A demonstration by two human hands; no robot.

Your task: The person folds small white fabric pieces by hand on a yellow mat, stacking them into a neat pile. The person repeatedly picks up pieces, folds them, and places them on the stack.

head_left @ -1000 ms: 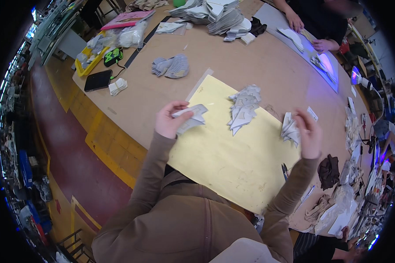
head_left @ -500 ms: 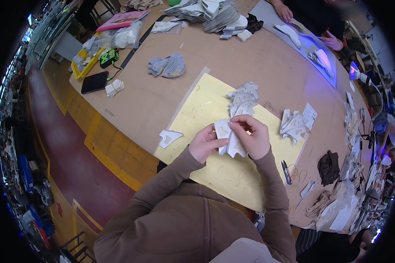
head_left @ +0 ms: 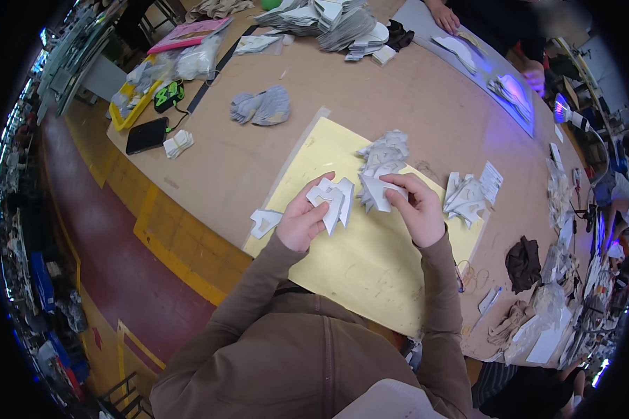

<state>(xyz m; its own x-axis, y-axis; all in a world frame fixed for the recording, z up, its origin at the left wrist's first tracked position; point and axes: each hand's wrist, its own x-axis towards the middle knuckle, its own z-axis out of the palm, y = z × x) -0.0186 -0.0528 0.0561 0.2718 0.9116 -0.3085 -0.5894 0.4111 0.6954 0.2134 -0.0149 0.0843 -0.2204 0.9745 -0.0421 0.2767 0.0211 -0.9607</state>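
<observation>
My left hand (head_left: 299, 222) is closed on a few white cut-out pieces (head_left: 332, 200), fanned slightly, with the thumb lying on top. My right hand (head_left: 422, 213) pinches a white cut-out piece (head_left: 374, 193) between thumb and fingers, a little apart from the left hand's pieces. Just beyond it, an overlapping row of similar grey-white pieces (head_left: 387, 149) lies on the yellow sheet (head_left: 360, 279). To the left of my left hand rests a single white piece (head_left: 264, 222). Another small pile of cut pieces (head_left: 463, 197) sits to the right, at the sheet's edge.
A grey bundle of pieces (head_left: 261, 106), a phone (head_left: 147, 135) and a yellow tray (head_left: 127, 112) stand toward the left. Large stacks (head_left: 335, 24) lie at the far side. A co-worker's hand (head_left: 445, 17) is near a purple-lit board (head_left: 521, 115). Dark cloth (head_left: 523, 265) lies right.
My hands have moved apart. The left drew back leftward with a few pieces; the right shifted slightly right with one piece. My right sleeve now partly covers the thread snips.
</observation>
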